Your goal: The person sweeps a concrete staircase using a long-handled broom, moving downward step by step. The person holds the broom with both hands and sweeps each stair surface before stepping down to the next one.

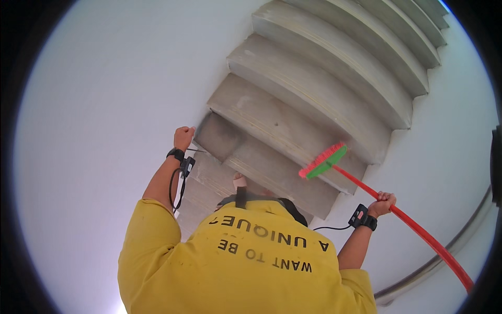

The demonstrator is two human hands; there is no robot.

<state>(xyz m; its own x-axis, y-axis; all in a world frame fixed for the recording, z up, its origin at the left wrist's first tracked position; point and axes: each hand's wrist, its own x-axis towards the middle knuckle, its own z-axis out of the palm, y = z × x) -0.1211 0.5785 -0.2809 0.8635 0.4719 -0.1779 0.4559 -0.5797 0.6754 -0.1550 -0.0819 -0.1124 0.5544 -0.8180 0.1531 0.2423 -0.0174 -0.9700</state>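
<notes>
My right hand (pixel 382 204) grips the red handle (pixel 362 185) of a broom at the right. Its green head (pixel 327 163) with red bristles lies over a stair tread, the bristles turned up the flight. At the left, beside the wall, my left hand (pixel 183 137) is closed in a fist. A thin dark rod (pixel 197 150) shows past its wrist, looking like the handle of a dustpan; its grip is hidden by the hand. Below it, a dark brown-grey panel (pixel 218 135), apparently the dustpan, sits at the left end of a step.
Grey concrete stairs (pixel 298 82) curve up to the upper right. A white wall (pixel 110 98) borders the left side. On the right wall runs a metal handrail (pixel 415 269). My foot (pixel 239 181) stands on a lower step. Cabled devices (pixel 357 216) are strapped at both wrists.
</notes>
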